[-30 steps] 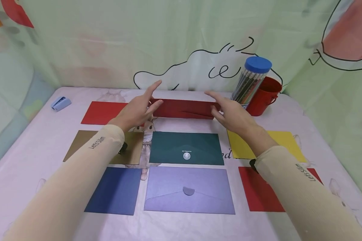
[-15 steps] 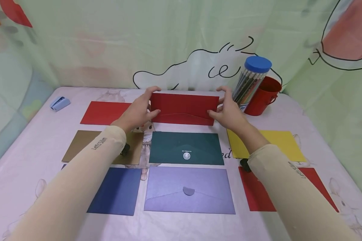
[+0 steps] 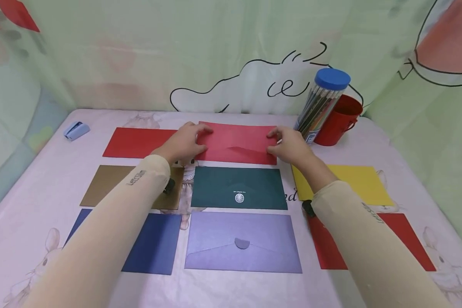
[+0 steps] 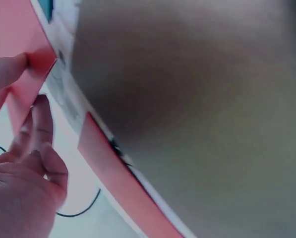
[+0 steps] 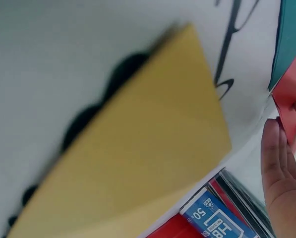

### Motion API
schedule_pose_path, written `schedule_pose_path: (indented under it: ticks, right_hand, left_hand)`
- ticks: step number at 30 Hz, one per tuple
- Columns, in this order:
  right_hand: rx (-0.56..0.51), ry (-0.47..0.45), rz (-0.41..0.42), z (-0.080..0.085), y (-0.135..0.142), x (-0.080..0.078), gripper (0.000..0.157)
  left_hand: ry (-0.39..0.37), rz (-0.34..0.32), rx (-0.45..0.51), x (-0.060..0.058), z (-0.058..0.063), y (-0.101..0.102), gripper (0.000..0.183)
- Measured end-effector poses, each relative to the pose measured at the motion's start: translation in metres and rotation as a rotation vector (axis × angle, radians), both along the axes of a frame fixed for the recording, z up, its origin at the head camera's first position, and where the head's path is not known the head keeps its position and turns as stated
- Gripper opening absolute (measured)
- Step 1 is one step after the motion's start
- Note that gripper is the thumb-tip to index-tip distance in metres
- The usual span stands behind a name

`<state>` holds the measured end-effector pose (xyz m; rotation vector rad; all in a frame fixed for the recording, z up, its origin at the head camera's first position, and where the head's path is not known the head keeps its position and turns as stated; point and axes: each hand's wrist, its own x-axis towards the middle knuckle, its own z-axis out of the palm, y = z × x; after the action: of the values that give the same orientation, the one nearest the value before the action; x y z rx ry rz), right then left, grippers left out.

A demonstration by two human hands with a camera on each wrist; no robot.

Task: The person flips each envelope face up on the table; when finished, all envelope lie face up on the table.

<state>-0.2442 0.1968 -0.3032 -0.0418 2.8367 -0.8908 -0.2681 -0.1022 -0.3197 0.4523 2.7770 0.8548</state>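
Observation:
A red envelope (image 3: 236,143) lies in the back row in the head view, its face turned up, between my two hands. My left hand (image 3: 182,142) pinches its left end; the left wrist view has fingers (image 4: 6,74) on its face and others behind the edge. At the right end my right hand (image 3: 292,147) holds it likewise, with fingertips on the face and straighter fingers (image 5: 271,148) along the edge in the right wrist view. Just in front lies a dark green envelope (image 3: 238,186). Another red envelope (image 3: 136,143) is partly behind my left hand.
More envelopes lie in rows: brown (image 3: 109,184), yellow (image 3: 363,184), blue (image 3: 154,244), lilac (image 3: 242,256) and red (image 3: 404,235), some partly under my sleeves. A blue-lidded pencil tub (image 3: 323,102) and red bucket (image 3: 340,122) stand back right. A light-blue stapler (image 3: 77,130) sits far left.
The red envelope between my hands was tilted and darker; it has come lower and flatter, its face now bright. My spread fingers have closed onto its two ends.

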Motion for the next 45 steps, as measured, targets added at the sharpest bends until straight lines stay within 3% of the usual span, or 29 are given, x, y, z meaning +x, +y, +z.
schedule_pose_path:
  ticks: [6, 12, 18, 24, 28, 33, 37, 41, 45]
  right_hand:
    - [0.022, -0.046, -0.007, -0.002, 0.000, -0.003, 0.044]
    - [0.030, -0.076, -0.029, -0.003, -0.003, -0.004, 0.043]
    - [0.138, -0.017, -0.037, 0.000, -0.012, -0.002, 0.040]
    - [0.147, 0.073, 0.001, 0.005, -0.031, 0.017, 0.042]
    - [0.153, 0.093, 0.078, 0.017, -0.050, 0.041, 0.046]
    - [0.127, 0.069, 0.172, 0.034, -0.075, 0.079, 0.059]
    - [0.063, 0.032, 0.222, 0.038, -0.096, 0.112, 0.066]
    - [0.024, -0.030, 0.283, 0.038, -0.116, 0.142, 0.073]
    - [0.006, -0.068, 0.388, 0.036, -0.136, 0.164, 0.079]
  left_hand:
    - [-0.003, -0.024, -0.141, -0.001, 0.006, 0.007, 0.066]
    - [0.014, -0.020, -0.202, -0.001, 0.008, 0.010, 0.058]
    - [0.132, 0.008, -0.276, 0.002, 0.015, 0.013, 0.059]
    - [0.220, -0.064, -0.240, 0.016, 0.021, 0.005, 0.052]
    - [0.319, -0.138, -0.137, 0.048, 0.026, -0.023, 0.047]
    - [0.459, -0.191, 0.042, 0.107, 0.029, -0.080, 0.044]
    - [0.549, -0.237, 0.056, 0.153, 0.028, -0.125, 0.049]
    - [0.515, -0.213, 0.015, 0.196, 0.025, -0.160, 0.059]
    - [0.476, -0.181, 0.009, 0.227, 0.024, -0.186, 0.072]
